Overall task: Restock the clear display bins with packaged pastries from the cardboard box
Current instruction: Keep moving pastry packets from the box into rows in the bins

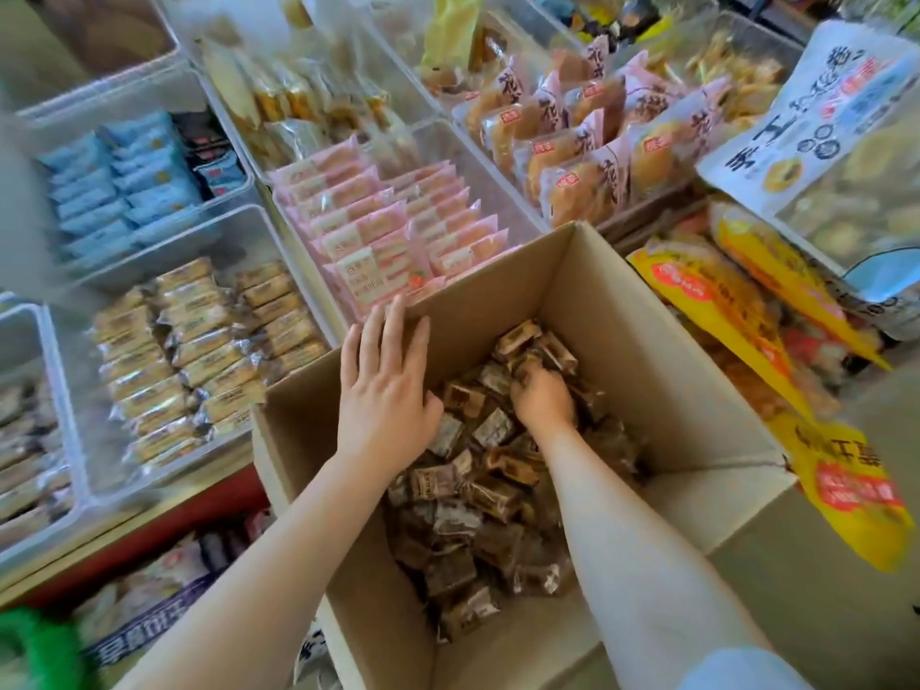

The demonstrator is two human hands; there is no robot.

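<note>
The cardboard box (622,311) stands open at the near edge of the display, and a heap of brown-wrapped pastries (478,495) covers its floor, piled toward the far left corner. The right hand (542,398) is down in that heap with its fingers curled into the packets near the far wall; it seems to be gathering some, though how many it grips is hidden. The left hand (386,385) hangs flat over the left side of the box, fingers straight and spread, holding nothing. Beyond the box the clear bin of pink packets (393,231) and the bin of tan packets (199,351) look well stocked, while the bin at the far left edge (30,440) holds brown packets. Judging by the heap left in the box, much restocking remains
</note>
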